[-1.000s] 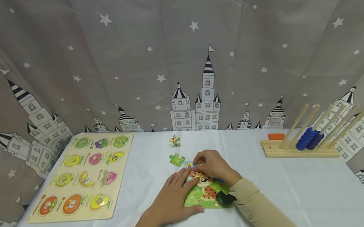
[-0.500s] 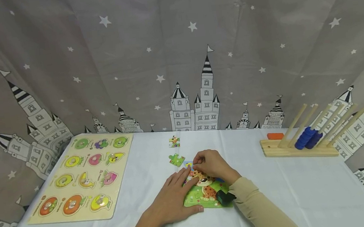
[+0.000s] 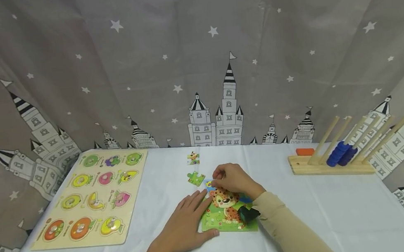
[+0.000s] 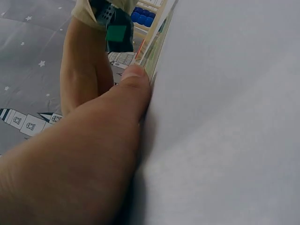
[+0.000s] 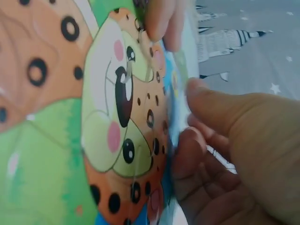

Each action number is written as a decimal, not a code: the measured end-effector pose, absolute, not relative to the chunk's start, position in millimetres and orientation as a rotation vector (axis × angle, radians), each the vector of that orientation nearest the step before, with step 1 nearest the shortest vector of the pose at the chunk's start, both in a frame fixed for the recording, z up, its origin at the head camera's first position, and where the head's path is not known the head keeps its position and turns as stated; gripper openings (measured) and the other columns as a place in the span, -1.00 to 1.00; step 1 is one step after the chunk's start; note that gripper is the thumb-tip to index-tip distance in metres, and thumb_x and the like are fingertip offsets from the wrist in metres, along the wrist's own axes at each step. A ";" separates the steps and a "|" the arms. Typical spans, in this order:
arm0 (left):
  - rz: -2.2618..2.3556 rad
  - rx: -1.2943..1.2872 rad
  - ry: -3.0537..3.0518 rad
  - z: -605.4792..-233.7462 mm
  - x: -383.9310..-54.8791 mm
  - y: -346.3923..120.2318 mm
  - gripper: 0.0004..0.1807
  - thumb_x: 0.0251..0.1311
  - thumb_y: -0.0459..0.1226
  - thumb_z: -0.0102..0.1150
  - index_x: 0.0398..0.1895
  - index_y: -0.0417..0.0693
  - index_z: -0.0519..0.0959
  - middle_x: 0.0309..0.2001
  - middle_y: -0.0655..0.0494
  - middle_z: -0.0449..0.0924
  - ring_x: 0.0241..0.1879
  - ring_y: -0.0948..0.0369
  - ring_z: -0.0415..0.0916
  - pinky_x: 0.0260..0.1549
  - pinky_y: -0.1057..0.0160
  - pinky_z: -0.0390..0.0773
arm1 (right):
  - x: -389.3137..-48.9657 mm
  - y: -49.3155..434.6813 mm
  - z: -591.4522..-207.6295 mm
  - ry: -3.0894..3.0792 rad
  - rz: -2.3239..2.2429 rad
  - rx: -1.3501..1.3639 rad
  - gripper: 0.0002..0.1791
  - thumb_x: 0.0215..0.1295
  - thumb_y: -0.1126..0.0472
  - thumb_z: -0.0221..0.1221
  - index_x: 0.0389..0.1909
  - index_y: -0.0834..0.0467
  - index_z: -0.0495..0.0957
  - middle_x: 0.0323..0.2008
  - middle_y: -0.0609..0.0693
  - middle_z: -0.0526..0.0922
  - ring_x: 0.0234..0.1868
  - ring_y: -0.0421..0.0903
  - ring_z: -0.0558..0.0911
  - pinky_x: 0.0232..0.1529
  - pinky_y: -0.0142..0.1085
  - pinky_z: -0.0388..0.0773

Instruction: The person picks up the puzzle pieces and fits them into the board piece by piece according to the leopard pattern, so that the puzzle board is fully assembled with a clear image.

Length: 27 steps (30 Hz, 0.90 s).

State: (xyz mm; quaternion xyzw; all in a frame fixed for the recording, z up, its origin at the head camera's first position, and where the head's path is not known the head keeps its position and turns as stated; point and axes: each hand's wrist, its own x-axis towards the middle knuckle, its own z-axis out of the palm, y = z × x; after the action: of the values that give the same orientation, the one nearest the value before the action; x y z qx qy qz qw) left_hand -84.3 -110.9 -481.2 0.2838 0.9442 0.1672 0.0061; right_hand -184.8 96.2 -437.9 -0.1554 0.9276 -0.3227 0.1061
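Note:
A jigsaw puzzle (image 3: 216,220) with a spotted leopard cub on green grass lies on the white cloth. My left hand (image 3: 183,226) lies flat along its left side, fingers extended and thumb at the lower left edge. At the top edge, curled fingers and thumb of my right hand (image 3: 232,178) pinch at a blue-sky puzzle piece, mostly hidden by them. Left of those fingertips shows a blue corner piece (image 3: 208,184) with yellow on it. In the right wrist view the cub's face (image 5: 124,93) fills the left side, with my right fingers bent against the blue edge.
A loose green puzzle piece (image 3: 196,178) and a giraffe piece (image 3: 192,158) lie beyond the puzzle. A wooden fruit board (image 3: 122,218) lies at left. At right stand a pegged wooden rack (image 3: 304,166) with blue rings and an orange block (image 3: 305,151). A castle-print curtain (image 3: 143,66) hangs behind.
My left hand has slid left and slightly back, uncovering more of the puzzle's left side. My right fingers have shifted slightly up and left, and more of the blue corner piece shows.

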 end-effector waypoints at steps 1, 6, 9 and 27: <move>0.526 0.886 2.951 -481.0 -84.5 -111.2 0.02 0.22 0.49 -0.06 0.62 0.17 0.17 0.64 0.10 0.08 0.61 0.00 0.04 0.57 -0.09 0.12 | -187.2 93.8 -437.3 2.731 -0.947 -0.468 -0.79 0.30 0.05 0.38 -0.18 0.07 0.68 -0.32 -0.08 0.66 -0.34 -0.20 0.54 -0.25 -0.30 0.54; 0.540 0.905 2.944 -478.5 -84.6 -111.4 -0.02 0.24 0.47 -0.05 0.58 0.13 0.25 0.62 0.07 0.12 0.60 -0.02 0.08 0.56 -0.10 0.15 | -197.1 81.5 -434.4 2.705 -0.918 -0.526 -0.68 0.29 0.01 0.39 -0.04 0.07 0.66 -0.18 -0.06 0.68 -0.21 -0.17 0.58 -0.09 -0.22 0.59; 0.534 0.905 2.946 -477.3 -84.1 -111.6 -0.04 0.24 0.46 -0.05 0.56 0.12 0.28 0.62 0.07 0.12 0.60 -0.01 0.07 0.56 -0.09 0.16 | -201.2 74.3 -432.6 2.692 -0.907 -0.545 -0.65 0.27 0.02 0.41 0.00 0.08 0.66 -0.14 -0.05 0.69 -0.16 -0.15 0.60 -0.01 -0.17 0.61; 0.538 0.929 2.957 -477.5 -84.7 -111.6 -0.02 0.25 0.46 -0.06 0.60 0.12 0.21 0.62 0.05 0.13 0.60 -0.01 0.09 0.54 -0.12 0.18 | -208.6 61.5 -431.5 2.651 -0.812 -0.574 -0.52 0.22 0.02 0.45 0.12 0.05 0.61 -0.16 -0.06 0.63 -0.21 -0.15 0.54 -0.05 -0.21 0.56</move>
State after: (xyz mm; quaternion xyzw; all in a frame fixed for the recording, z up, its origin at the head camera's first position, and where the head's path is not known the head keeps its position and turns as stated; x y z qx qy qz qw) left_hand -84.7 -111.6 -477.5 0.2952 0.9400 0.1710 -0.0020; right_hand -208.6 61.5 -431.5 -0.2003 0.9251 -0.2832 0.1547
